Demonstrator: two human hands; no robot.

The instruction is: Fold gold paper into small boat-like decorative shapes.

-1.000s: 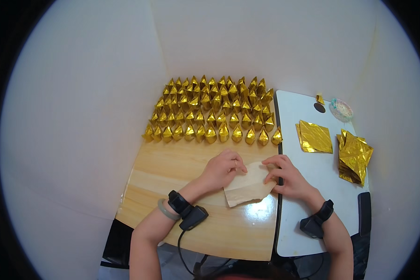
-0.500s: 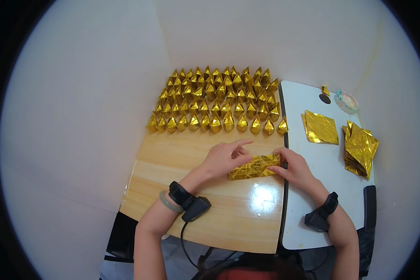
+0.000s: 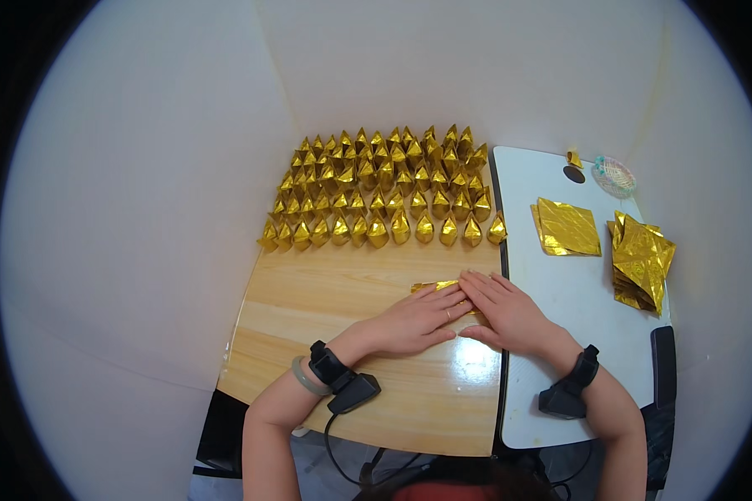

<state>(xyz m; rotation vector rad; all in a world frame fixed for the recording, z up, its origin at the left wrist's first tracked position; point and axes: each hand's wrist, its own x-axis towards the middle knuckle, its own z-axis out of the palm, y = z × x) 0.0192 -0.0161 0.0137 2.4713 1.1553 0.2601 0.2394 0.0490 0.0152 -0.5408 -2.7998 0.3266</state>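
Observation:
A folded strip of gold foil paper (image 3: 426, 286) lies on the wooden tabletop, mostly hidden under my hands. My left hand (image 3: 422, 320) rests flat on it, fingers stretched toward the right. From the other side my right hand (image 3: 501, 313) also lies flat, its fingertips meeting those of the left over the strip. Neither hand grips anything. Behind them, several rows of folded gold foil ingots (image 3: 376, 230) stand with their pointed ends up.
On the white table (image 3: 551, 334) to the right lie a small stack of gold foil sheets (image 3: 568, 227) and a taller, uneven pile (image 3: 641, 260). A pale woven coaster (image 3: 614, 177) and a small gold piece (image 3: 573, 159) are at its far end. White walls surround the tables.
Both hands have gone from holding the foil strip by its ends to lying flat across it. The strip is now largely covered. The view has shifted slightly.

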